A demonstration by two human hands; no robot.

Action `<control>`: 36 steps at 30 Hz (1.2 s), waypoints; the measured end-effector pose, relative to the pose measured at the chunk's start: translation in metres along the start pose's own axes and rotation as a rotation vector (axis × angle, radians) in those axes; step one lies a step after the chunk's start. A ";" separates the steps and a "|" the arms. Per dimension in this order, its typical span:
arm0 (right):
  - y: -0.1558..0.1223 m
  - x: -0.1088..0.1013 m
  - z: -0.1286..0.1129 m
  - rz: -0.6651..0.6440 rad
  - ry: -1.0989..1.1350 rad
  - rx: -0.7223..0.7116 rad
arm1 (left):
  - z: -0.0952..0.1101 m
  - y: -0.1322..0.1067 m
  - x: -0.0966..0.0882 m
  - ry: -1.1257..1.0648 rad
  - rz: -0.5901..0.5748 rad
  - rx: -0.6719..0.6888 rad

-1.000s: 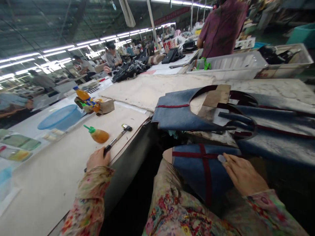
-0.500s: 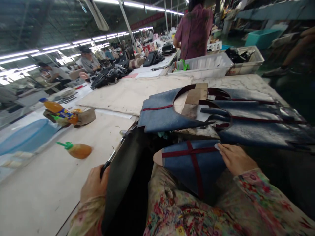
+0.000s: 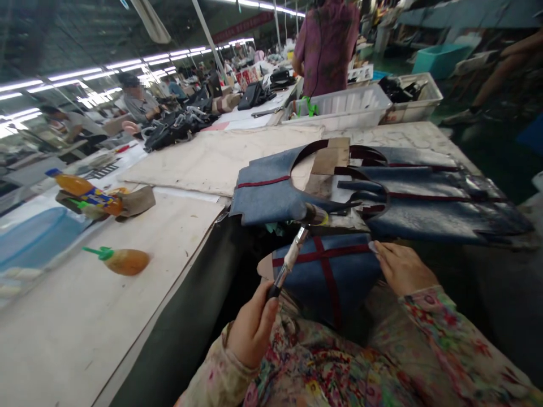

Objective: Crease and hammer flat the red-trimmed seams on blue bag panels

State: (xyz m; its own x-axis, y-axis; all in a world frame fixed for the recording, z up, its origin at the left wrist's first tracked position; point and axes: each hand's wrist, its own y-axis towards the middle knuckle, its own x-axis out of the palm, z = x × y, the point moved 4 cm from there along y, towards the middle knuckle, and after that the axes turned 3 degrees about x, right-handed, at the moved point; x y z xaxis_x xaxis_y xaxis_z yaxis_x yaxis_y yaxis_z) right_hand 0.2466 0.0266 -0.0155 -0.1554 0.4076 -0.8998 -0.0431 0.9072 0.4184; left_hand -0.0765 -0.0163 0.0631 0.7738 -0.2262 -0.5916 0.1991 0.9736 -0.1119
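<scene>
My left hand (image 3: 252,328) is closed round the black grip of a small hammer (image 3: 297,249), whose metal head hangs above a blue leather piece (image 3: 335,277) with crossed dark red strips lying on my lap. My right hand (image 3: 401,268) rests on that piece's upper right edge, fingers bent and pressing it down. Just beyond, a stack of blue leather bag panels (image 3: 373,189) with red trim lies on the worn table.
On the pale board (image 3: 106,305) to the left lie an orange glue bottle (image 3: 119,261), a drink bottle (image 3: 82,189) and a blue basin (image 3: 29,237). White crates (image 3: 352,104) stand behind the panels. A person in a purple top (image 3: 324,45) stands beyond; others sit far left.
My left hand has lifted the hammer off the board and carried it right, over the blue piece on my lap. The view has swung left to right; my right hand stays on the piece.
</scene>
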 end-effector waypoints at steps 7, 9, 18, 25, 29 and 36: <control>-0.004 0.004 0.001 0.004 -0.032 -0.066 | -0.027 0.018 0.036 0.389 -0.243 -0.006; -0.005 0.003 0.000 -0.001 -0.040 -0.079 | -0.021 0.016 0.028 0.271 -0.158 0.043; -0.009 0.006 0.003 0.010 0.007 -0.084 | -0.031 0.008 0.025 0.427 -0.250 -0.070; -0.016 -0.011 -0.017 0.020 0.009 -0.039 | -0.011 0.008 0.013 0.202 -0.039 0.082; -0.019 -0.016 -0.029 0.034 0.049 -0.026 | -0.020 0.024 0.032 0.379 -0.238 -0.006; -0.024 -0.019 -0.031 0.032 0.086 0.000 | 0.011 0.027 0.041 0.349 -0.217 0.125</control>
State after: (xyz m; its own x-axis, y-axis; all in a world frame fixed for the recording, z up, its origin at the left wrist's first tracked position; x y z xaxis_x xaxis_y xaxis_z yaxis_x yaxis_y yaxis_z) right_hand 0.2203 -0.0059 -0.0051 -0.2411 0.4256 -0.8722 -0.0372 0.8940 0.4465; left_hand -0.0331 0.0007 0.0445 0.4604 -0.3805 -0.8021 0.4232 0.8883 -0.1784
